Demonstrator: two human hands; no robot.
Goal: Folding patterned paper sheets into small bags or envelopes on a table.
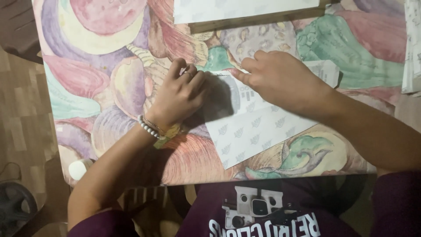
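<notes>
Head view, single frame. Item one: a table (105, 87) covered in a painted pattern of pink, purple and green fruit-like shapes; I see its left edge and near edge in full. Item two: a white paper sheet (256, 129) with a faint repeated grey motif, lying tilted near the middle of the near edge, one corner reaching toward my seat. Item three: my left hand (179, 97), fingers curled down and pressing on the sheet's left end, a ring on one finger and a white bead bracelet (148, 128) at the wrist; I log it as closed flat on the paper, not lifting it. Item four: my right hand (280, 79), fingers bunched, index tip pressing along the sheet's upper fold beside the left hand. Item five: a second white sheet (241, 8) at the far edge, well apart. Item six: a stack of papers (412, 48) at the right edge.
</notes>
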